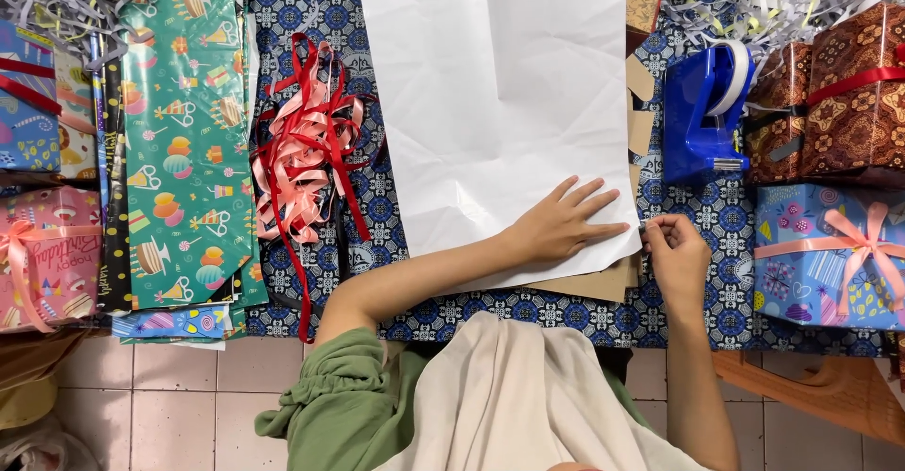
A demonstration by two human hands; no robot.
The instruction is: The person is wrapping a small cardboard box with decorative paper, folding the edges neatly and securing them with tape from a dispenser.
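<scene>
While the left hand lies flat and open on the big white sheet of paper, the right hand is curled at the paper's right edge, its fingertips pinching there. I cannot tell what it grips. The white paper fills the top middle of the frame, with a bit of brown cardboard peeking out under its lower right corner.

All of this sits on a table cloth with a blue and white pattern. A messy pile of red and pink ribbon lies left of the paper. Farther left is green wrapping paper with party hats on it. A blue tape holder stands at the upper right. Beside it are brown wrapped boxes, and below them a blue gift with a pink bow. Shredded paper fills the top corners. Pale floor tiles show at the bottom left.
</scene>
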